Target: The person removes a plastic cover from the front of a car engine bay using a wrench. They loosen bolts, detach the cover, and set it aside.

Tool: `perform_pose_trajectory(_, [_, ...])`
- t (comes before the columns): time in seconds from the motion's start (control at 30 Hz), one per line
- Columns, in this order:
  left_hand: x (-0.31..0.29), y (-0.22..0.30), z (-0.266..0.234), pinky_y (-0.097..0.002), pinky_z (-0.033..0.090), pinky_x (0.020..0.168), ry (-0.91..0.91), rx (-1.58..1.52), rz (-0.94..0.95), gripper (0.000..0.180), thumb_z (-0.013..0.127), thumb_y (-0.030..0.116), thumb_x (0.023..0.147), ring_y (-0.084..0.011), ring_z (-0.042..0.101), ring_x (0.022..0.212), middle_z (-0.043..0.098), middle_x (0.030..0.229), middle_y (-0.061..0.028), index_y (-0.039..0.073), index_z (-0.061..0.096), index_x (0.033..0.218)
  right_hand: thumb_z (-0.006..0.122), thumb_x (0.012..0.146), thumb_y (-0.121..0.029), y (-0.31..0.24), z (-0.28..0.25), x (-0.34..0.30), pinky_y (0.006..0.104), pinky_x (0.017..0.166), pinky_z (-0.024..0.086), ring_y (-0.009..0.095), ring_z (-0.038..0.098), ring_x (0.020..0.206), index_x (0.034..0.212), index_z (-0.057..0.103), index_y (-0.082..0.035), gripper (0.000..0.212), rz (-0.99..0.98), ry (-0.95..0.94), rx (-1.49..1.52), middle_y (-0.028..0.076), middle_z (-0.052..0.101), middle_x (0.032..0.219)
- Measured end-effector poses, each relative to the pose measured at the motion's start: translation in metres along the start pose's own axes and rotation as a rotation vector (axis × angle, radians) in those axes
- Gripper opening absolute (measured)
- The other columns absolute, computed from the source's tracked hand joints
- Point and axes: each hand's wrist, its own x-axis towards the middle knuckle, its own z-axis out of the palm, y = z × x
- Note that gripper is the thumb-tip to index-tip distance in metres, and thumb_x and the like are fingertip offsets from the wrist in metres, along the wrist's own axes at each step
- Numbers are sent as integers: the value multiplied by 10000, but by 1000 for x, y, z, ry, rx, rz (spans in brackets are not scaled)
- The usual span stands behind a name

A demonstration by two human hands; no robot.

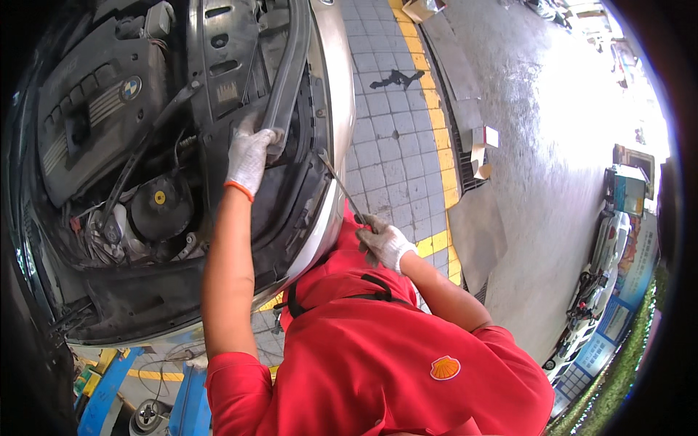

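Note:
Both of my hands wear whitish, soiled work gloves. My left hand (249, 156) is closed round the near end of a long black trim strip (288, 73) along the front of the car's engine bay. In my right hand (379, 242), beside the front bumper (336, 94), is a thin metal pry tool (338, 178). Its tip meets the black front panel (317, 174) near the bumper's edge. My fingers cover the tool's handle, so its exact kind is hard to make out.
A dark engine cover (98, 109) and a round black cap-topped housing (161, 207) fill the bay at left. Grey tiles (385, 145) with a yellow line run beside the car. An opened small box (480, 149) stands by a floor grate. Blue lift parts (109, 392) are at lower left.

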Motion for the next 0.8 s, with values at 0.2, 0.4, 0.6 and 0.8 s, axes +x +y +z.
perform_pose_trajectory(0.2, [12, 108, -17, -242, 405, 479, -363, -809, -365, 179, 636, 249, 1034, -84, 460, 543, 674, 882, -20, 114, 746, 1068, 626, 1045, -240, 0, 3, -1, 357, 439, 471, 191, 577, 502, 1546, 460, -85, 551, 10, -41, 90, 100, 641, 794])
perform_pose_trajectory(0.4, [67, 190, -52, -257, 364, 476, -395, -1015, -289, 471, 515, 423, 1017, -100, 394, 479, 466, 605, 9, 32, 678, 811, 630, 1044, -238, -9, -3, -6, 347, 417, 458, 189, 569, 491, 1556, 428, -63, 578, -16, -75, 125, 91, 620, 826])
perform_pose_trajectory(0.6, [83, 241, -34, -297, 486, 551, -232, -883, -161, 418, 475, 415, 1055, -116, 536, 535, 690, 748, 17, 152, 668, 794, 622, 1041, -234, 5, -2, 1, 350, 430, 458, 191, 582, 513, 1582, 396, -57, 613, -28, -110, 128, 79, 584, 796])
perform_pose_trajectory(0.8, [82, 260, -18, -285, 468, 561, -222, -903, -178, 466, 511, 467, 1017, -119, 445, 493, 431, 581, 44, 53, 644, 851, 618, 1045, -252, 3, -11, 2, 362, 469, 486, 190, 592, 545, 1579, 415, -87, 595, -12, -135, 102, 74, 592, 821])
